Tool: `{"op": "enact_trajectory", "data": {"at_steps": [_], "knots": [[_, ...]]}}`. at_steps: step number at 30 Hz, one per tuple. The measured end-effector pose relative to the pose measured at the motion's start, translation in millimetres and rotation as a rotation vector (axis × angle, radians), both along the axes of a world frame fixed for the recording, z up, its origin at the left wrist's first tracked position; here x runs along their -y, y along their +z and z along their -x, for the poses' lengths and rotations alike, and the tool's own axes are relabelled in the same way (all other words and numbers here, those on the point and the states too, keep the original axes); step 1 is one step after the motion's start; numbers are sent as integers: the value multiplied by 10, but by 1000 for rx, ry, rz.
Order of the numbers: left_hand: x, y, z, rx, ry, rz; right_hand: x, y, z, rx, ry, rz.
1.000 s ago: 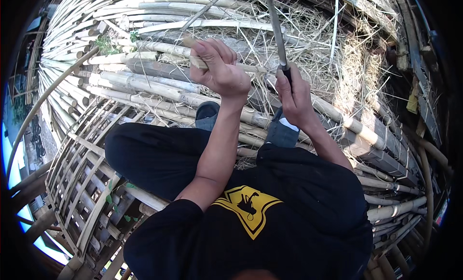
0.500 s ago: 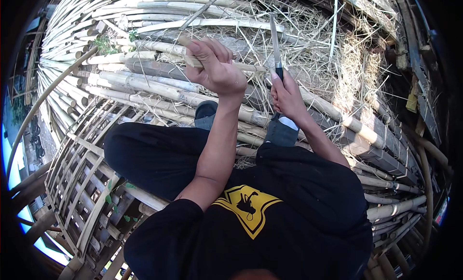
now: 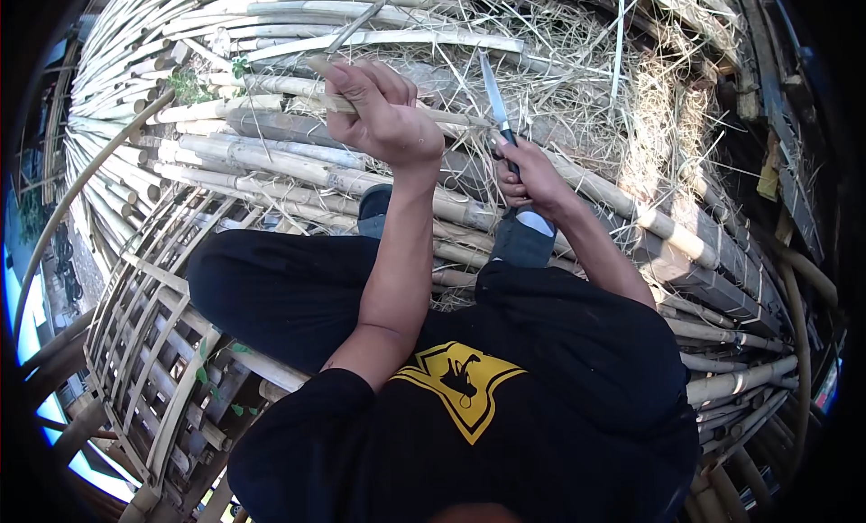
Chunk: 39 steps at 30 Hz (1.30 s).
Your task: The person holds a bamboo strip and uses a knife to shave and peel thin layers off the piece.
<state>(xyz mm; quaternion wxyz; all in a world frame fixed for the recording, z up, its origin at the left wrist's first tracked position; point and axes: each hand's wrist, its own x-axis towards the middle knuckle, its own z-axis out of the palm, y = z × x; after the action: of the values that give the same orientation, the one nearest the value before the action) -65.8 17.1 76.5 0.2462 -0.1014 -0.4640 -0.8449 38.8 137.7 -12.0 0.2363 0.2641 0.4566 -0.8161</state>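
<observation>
Bamboo strip fills curled left fingers; right fingers clasp a tapered metal knife.

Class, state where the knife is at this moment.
In the head view, the knife is in the upper half, just right of centre, gripped in the right hand, with loose straw beyond it.

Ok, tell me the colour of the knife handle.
The knife handle is black; it shows best in the head view, partly covered by the grip.
</observation>
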Motion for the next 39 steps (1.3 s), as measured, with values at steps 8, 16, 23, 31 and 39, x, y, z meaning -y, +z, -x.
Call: {"op": "enact_trajectory", "data": {"at_steps": [8, 16, 23, 31, 39], "knots": [[-20, -38, -68, -29, -16, 28, 193, -64, -157, -934, -276, -1095], [-31, -56, -38, -69, -24, 35, -75, 189, 33, -50, -41, -42], [-54, -42, -95, -47, -42, 32, 102, 246, -87, -1092, -454, -737], [-22, -54, -38, -23, -34, 28, -8, 99, 8, -157, 356, -766], [-60, -30, -71, 8, 8, 107, 166, -142, -176, -700, -41, -1091]]}}
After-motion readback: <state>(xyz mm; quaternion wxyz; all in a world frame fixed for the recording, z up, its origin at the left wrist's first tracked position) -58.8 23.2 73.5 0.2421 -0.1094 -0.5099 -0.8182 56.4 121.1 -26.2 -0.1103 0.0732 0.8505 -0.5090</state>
